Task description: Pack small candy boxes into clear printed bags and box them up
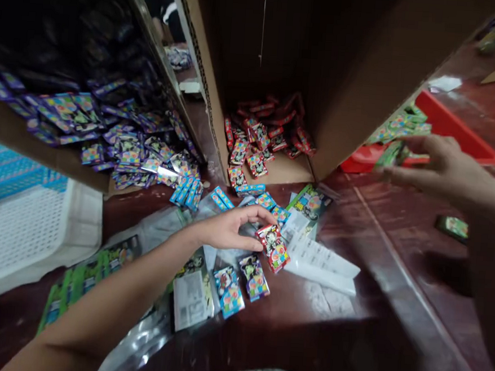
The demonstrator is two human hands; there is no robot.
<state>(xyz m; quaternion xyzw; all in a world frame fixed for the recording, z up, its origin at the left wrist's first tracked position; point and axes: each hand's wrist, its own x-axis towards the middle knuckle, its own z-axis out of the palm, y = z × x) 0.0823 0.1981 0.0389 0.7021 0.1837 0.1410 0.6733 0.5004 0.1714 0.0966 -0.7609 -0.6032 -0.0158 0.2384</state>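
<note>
The left hand grips a red rectangular packet, slanting lengthwise toward near right, while the right hand, farther right, pinches a blurred green packet.

L box: L side, L pkts inside
Ctr box: R of L box, ctr pkts in btm
Tray: R of ctr box, tray pkts in it
Basket: far L, before L box
Pkt pair: on tbl, before ctr box
Held pkt: in L hand, behind pkt pair
</note>
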